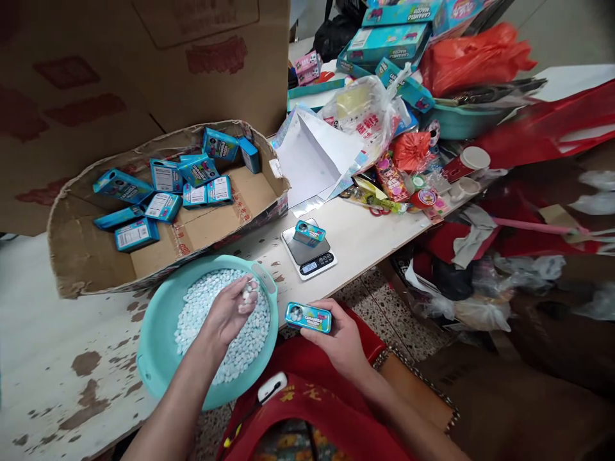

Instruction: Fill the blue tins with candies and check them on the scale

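Observation:
My left hand (230, 314) reaches into a teal plastic basin (154, 339) full of small white candies (202, 307) and pinches a few of them between its fingers. My right hand (336, 339) holds a small blue tin (308, 317) over my lap, beside the table's edge. Another small blue tin (309, 233) rests on a digital kitchen scale (308, 251) just beyond the basin.
A torn cardboard box (86, 262) with several blue packs stands at the left, a big carton (120, 70) behind it. White paper (312, 160), plastic bags, blue boxes (389, 41) and red bags (475, 57) crowd the right. Clutter lies on the floor to the right.

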Demonstrator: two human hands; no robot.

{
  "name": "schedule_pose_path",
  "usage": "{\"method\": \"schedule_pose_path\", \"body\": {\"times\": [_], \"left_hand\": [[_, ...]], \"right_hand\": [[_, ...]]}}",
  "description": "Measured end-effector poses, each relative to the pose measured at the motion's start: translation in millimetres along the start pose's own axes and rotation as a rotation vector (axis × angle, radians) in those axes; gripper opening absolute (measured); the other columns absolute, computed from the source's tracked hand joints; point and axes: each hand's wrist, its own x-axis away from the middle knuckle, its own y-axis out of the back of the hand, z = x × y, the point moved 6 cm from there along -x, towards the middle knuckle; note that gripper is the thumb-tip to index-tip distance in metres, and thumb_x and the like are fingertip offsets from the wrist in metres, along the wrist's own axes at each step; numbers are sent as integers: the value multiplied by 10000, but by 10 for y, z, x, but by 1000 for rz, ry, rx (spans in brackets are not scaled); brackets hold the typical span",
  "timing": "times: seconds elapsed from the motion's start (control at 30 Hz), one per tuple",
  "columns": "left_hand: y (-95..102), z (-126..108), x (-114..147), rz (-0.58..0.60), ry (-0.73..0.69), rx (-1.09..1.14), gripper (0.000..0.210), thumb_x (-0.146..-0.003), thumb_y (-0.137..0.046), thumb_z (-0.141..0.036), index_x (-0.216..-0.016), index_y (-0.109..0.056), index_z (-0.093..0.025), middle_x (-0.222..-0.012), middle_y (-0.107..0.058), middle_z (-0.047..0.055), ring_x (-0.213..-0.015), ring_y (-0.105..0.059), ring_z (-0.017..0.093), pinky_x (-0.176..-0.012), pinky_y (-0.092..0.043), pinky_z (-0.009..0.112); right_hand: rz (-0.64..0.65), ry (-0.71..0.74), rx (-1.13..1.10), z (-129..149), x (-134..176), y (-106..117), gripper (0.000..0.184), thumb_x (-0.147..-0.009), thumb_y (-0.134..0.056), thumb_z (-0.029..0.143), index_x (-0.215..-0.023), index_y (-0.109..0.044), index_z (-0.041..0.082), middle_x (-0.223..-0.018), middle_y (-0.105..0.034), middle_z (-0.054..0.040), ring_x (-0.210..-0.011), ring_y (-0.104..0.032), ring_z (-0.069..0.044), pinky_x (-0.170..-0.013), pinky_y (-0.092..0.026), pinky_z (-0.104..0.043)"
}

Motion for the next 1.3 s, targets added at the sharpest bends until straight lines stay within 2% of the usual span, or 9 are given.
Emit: {"method": "schedule_pose_path", "body": {"times": [0.1,0.2,0.4,0.57,0.77,1.03,1.1,1.17,1.3], "left_hand": [[-551,-77,-177,151,41,-245,119,-719,-662,-145,-778,-566,-109,-687,-531,30,-441,-430,34,-312,-191,100],[-926,-165,-498,193,11,-534,121,-658,-694,-139,-702,-586,-109,-558,-493,0,-395,-411,39,-322,-176,108],[-1562,-435,-1038,250,-366,-1079,122,-611,-625,-48,-661,-621,-158,-486,-509,-10,-408,-457,105,-412,-311,197],[-1893,-490,-1123,236,-735,-1659,218,-601,-568,8,-663,-610,-197,-706,-550,25,-613,-495,158,-580,-336,252],[-1960,-474,-1103,284,-749,-1809,257,-669,-539,-9,-811,-612,-209,-805,-537,49,-644,-485,176,-619,-322,277],[-1960,-490,-1148,368,-733,-1942,211,-703,-567,-108,-895,-613,-179,-869,-596,61,-795,-548,198,-682,-383,286],[-1909,-535,-1161,330,-674,-1790,182,-676,-577,-89,-842,-598,-162,-800,-599,43,-741,-562,177,-667,-406,281],[-1763,-593,-1135,283,-540,-1498,136,-677,-592,-105,-804,-566,-148,-710,-586,20,-639,-572,150,-624,-437,275],[-1148,-692,-815,199,-319,-896,262,-681,-685,-230,-876,-540,-133,-704,-619,32,-550,-592,138,-544,-479,269]], "right_hand": [[-54,-16,-16,-74,-91,194,344,-655,-774,294,-944,-606,214,-898,-648,-28,-804,-618,-195,-744,-515,-322],[-84,-19,-34,-117,-188,352,352,-669,-766,304,-968,-602,217,-917,-653,-33,-823,-622,-200,-758,-517,-330],[-126,-39,-70,-212,-334,605,361,-680,-760,303,-989,-597,212,-952,-658,-45,-851,-630,-211,-775,-519,-344],[-145,-90,-72,-340,-406,759,364,-672,-766,310,-976,-590,212,-953,-662,-47,-833,-634,-212,-760,-523,-347],[-136,-128,-84,-386,-457,833,381,-671,-767,330,-979,-581,205,-921,-669,-46,-819,-636,-214,-753,-521,-350],[-117,-120,-55,-431,-462,747,401,-669,-774,352,-992,-588,203,-994,-683,-51,-857,-638,-211,-758,-512,-322],[-121,-120,-54,-445,-444,705,414,-663,-779,360,-995,-588,203,-983,-686,-51,-849,-638,-210,-753,-511,-321],[-124,-124,-60,-443,-417,657,422,-659,-783,363,-996,-587,203,-960,-690,-48,-832,-639,-206,-749,-512,-323],[-118,-134,-65,-418,-344,556,416,-657,-785,351,-994,-589,204,-950,-691,-44,-822,-640,-200,-755,-512,-326]]}}
